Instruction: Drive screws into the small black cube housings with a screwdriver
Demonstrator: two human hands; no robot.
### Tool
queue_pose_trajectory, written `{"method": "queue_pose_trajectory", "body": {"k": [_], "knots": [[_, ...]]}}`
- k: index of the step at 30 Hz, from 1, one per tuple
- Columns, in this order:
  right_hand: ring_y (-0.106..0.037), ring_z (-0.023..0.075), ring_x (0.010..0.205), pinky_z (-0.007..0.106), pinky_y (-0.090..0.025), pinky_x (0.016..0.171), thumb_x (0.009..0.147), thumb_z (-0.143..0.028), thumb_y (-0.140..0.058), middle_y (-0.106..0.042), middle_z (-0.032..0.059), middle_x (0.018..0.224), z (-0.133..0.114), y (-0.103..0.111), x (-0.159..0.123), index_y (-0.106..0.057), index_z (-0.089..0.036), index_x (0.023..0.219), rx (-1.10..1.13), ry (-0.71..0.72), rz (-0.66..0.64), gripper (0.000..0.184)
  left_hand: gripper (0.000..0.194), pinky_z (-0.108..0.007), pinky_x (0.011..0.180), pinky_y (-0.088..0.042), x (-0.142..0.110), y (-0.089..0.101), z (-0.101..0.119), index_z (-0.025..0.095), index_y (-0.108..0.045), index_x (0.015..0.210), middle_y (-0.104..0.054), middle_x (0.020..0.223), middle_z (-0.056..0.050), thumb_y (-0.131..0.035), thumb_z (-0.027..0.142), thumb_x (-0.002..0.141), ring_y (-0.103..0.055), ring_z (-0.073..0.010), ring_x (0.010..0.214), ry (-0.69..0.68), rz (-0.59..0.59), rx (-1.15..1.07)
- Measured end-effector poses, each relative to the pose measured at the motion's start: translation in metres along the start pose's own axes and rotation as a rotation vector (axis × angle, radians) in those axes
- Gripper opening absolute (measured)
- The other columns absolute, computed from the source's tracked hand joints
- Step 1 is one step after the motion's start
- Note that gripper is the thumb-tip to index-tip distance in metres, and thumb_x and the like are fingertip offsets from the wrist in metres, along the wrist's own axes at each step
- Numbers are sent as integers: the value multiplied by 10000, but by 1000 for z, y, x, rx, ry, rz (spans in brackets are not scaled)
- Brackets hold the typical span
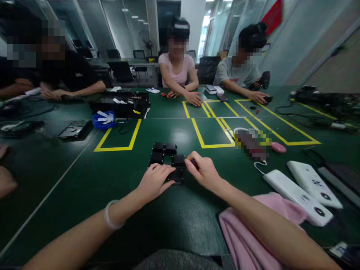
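Observation:
Several small black boxes (164, 152) lie in a cluster on the green table (84, 180) in front of me. My left hand (154, 180) rests with its fingers flat on the nearest black box (177, 175). My right hand (204, 171) is curled beside the cluster, pinching a small dark object (194, 162) between thumb and fingers. A pale bracelet (110, 215) circles my left wrist.
Two white power banks (298, 193) and a pink cloth (247, 232) lie at my right. Yellow tape rectangles (213, 131) mark the table. A black tray (120, 103), a blue bag (104, 120) and three seated people are across the table.

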State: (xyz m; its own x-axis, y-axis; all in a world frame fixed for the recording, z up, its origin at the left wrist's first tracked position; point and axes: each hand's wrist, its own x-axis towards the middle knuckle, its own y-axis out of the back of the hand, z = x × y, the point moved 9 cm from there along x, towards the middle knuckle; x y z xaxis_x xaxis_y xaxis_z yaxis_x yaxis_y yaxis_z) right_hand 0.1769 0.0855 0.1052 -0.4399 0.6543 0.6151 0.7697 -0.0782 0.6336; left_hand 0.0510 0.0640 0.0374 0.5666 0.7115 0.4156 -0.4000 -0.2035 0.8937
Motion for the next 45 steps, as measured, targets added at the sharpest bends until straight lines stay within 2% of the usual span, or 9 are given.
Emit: {"method": "queue_pose_trajectory", "body": {"k": [19,30,38,45], "knots": [[-431,95,477,214,-300,518,977,-303,-435,-485,-42,592,8,-7,1,-470,-213,808,21,-100,-71,194,288,-411,931,-451,-4,-1,-1,170,-581,1228,-700,1164,-98,-580,295,968,-656,-249,1050,12,-23,3],[-434,97,502,216,-309,542,966,-292,-452,-481,-45,590,18,-4,4,-452,-218,783,104,-161,-32,197,290,-410,928,-457,-5,-3,-3,176,-588,1228,-701,1161,-95,-585,293,962,-658,-245,1053,19,-32,0],[-424,95,492,217,-303,532,968,-282,-454,-470,-49,586,17,-3,4,-449,-219,780,113,-134,-22,198,295,-412,923,-452,-4,-2,-2,176,-577,1232,-699,1156,-92,-596,285,958,-656,-246,1042,14,-32,-1],[-447,105,495,222,-309,536,986,-307,-433,-505,-33,613,11,-7,2,-469,-214,820,26,-67,-79,194,295,-415,925,-453,-3,-1,-1,175,-579,1235,-700,1169,-97,-584,290,964,-657,-246,1040,16,-24,15]]}}
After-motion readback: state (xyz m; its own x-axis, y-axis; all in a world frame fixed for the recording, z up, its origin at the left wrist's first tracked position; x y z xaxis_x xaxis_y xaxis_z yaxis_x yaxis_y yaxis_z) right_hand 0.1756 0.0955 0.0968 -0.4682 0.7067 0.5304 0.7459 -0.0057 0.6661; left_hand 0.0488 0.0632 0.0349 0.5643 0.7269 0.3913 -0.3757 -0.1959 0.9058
